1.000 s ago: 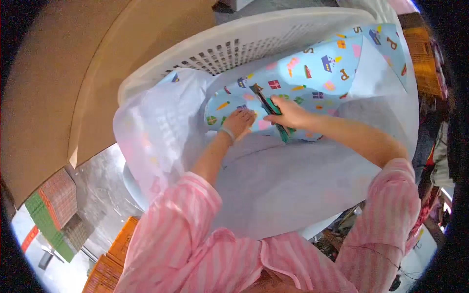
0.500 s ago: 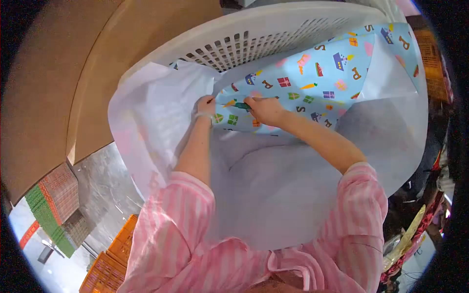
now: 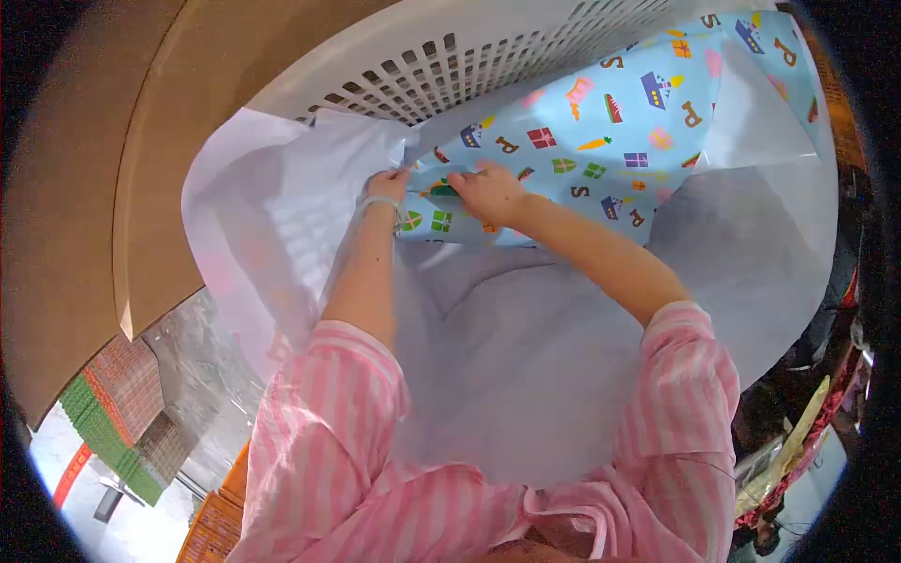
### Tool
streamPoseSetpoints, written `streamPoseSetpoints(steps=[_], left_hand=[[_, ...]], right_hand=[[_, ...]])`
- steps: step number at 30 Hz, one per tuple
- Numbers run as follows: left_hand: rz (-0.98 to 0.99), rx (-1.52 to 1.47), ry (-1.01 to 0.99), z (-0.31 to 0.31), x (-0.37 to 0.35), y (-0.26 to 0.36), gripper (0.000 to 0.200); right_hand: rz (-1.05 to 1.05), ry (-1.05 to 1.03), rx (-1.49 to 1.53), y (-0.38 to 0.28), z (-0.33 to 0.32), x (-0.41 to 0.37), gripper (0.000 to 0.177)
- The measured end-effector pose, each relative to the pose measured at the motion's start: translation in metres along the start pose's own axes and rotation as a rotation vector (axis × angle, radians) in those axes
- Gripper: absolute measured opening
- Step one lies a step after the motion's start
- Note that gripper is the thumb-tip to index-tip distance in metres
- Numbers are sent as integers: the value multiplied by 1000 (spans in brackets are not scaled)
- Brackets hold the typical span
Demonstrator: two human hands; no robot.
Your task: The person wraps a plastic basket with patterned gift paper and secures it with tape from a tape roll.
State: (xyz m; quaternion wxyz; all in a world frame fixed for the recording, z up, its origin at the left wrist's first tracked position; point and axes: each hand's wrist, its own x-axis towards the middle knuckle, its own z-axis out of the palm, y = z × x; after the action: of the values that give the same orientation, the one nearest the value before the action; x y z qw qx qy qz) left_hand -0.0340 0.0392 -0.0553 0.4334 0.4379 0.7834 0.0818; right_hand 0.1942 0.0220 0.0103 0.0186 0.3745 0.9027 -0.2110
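A light blue printed sheet (image 3: 591,141) with ships, carrots, gifts and letters lies across the white sheet (image 3: 507,357) in front of me. My left hand (image 3: 386,188) is closed on the left end of the blue sheet, with a pale band at its wrist. Close to its right, my right hand (image 3: 490,195) has its fingers curled round a small dark green item (image 3: 443,190), only part of which shows. That item rests against the blue sheet.
Behind the sheets rises a white basket (image 3: 436,75) with slotted walls. Brown cardboard (image 3: 75,188) stands on the left. Orange crates (image 3: 214,525) and stacked red and green pieces (image 3: 117,403) lie lower left. Mixed items crowd the right edge.
The view has shifted a little, and basket and sheets sit slightly higher in it. My right hand has moved slightly left, nearer my left hand, with the green item.
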Motion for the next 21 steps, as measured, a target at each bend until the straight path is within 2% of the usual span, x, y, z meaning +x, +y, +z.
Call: streamPoseSetpoints(steps=[1, 2, 4, 5, 7, 8, 9, 10, 11, 12, 14, 16, 21], left_hand=[[18, 145, -27, -2, -3, 6, 42], [18, 145, -30, 0, 1, 4, 42], [42, 288, -162, 3, 11, 1, 40], [44, 291, -169, 4, 11, -5, 40], [-53, -145, -324, -7, -3, 9, 39], [-50, -143, -329, -11, -2, 14, 39], [-30, 70, -358, -15, 5, 15, 37], [-10, 284, -382, -19, 9, 15, 35], [-6, 286, -382, -22, 9, 13, 35], [-31, -50, -415, -20, 11, 3, 38], [-54, -385, -442, -11, 18, -13, 41], [-261, -663, -261, -6, 20, -13, 38], [-223, -698, -148, -6, 2, -5, 35]], right_hand=[[15, -11, -7, 0, 2, 1, 23], [31, -20, -15, 0, 3, 2, 22], [17, -14, -56, -3, 0, -1, 22], [1, -5, -99, -4, -2, -2, 21], [11, -48, -105, -5, -3, -1, 24], [15, -91, -111, -6, -3, 0, 26], [20, -91, -112, -5, 1, 0, 26], [7, -62, -88, -5, 6, 1, 41], [-6, -33, -64, -5, 10, 3, 56], [-3, -31, -66, -8, 5, 3, 56], [28, -83, -140, -18, -16, 1, 56], [54, -106, -113, -23, -22, 2, 60], [90, -161, -73, -26, -31, 7, 72]])
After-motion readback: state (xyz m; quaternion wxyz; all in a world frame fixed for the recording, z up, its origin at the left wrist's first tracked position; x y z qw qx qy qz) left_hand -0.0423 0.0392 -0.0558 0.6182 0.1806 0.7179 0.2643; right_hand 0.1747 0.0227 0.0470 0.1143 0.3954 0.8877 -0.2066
